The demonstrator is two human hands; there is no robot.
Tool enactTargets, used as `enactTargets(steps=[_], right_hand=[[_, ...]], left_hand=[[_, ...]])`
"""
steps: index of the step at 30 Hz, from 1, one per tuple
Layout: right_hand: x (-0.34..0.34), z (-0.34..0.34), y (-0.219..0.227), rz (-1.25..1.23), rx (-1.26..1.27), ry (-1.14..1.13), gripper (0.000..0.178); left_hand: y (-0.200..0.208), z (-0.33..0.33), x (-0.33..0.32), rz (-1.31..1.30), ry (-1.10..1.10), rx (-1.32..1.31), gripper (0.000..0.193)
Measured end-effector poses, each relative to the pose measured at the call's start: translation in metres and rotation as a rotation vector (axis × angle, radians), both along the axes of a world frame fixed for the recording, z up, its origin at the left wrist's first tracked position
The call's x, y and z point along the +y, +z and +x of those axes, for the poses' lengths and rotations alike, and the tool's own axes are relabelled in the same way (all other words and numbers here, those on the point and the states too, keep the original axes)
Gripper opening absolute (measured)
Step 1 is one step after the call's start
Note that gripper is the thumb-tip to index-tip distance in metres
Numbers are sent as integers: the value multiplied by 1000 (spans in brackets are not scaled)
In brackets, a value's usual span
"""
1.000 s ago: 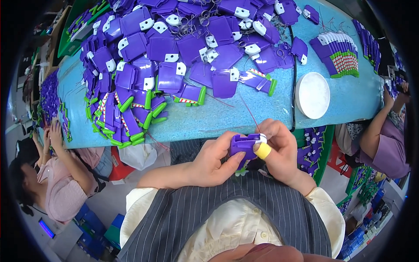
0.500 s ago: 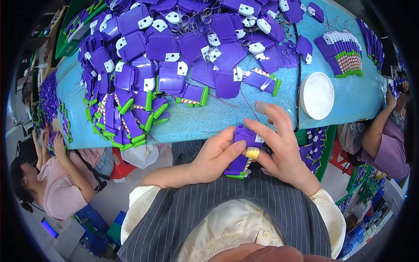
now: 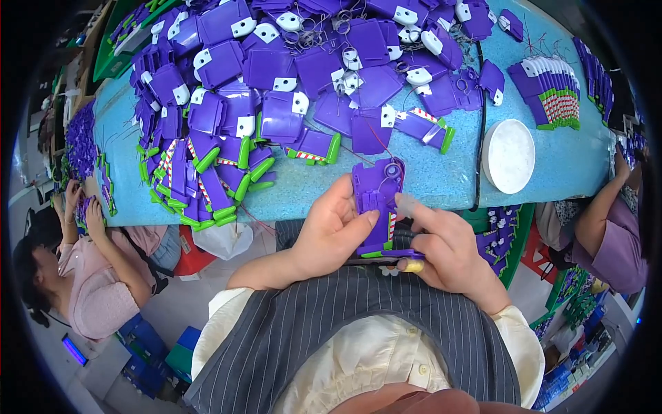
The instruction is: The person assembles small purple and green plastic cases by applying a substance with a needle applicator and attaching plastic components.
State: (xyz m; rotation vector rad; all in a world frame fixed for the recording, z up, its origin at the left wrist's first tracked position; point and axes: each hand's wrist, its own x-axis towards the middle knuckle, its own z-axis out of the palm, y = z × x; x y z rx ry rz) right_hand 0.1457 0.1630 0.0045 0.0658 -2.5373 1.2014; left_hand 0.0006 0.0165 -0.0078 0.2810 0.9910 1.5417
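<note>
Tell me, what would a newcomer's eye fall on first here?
Probably the heap of purple parts, spread over the left and middle of the blue table. Next, at the table's near edge, the left hand holds a purple piece, the yellow-thumbed right hand close on its right.

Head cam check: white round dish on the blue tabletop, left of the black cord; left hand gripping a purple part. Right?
One error: the white round dish is right of the black cord, per the head view. It is on the blue tabletop, and the left hand does grip a purple part.
</note>
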Motion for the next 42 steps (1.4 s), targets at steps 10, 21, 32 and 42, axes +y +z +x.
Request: enactTargets(steps=[10, 21, 32, 42], right_hand=[[-9, 1, 3, -84, -220, 114, 27], [10, -13, 9, -473, -281, -143, 26], [5, -16, 3, -808, -440, -155, 33], [-15, -4, -12, -1622, -328, -341, 23]], left_hand=[[0, 10, -5, 10, 45, 82, 46], [-5, 15, -10, -17, -167, -73, 47], [5, 9, -8, -69, -347, 83, 41], [3, 16, -1, 117, -138, 640, 19]])
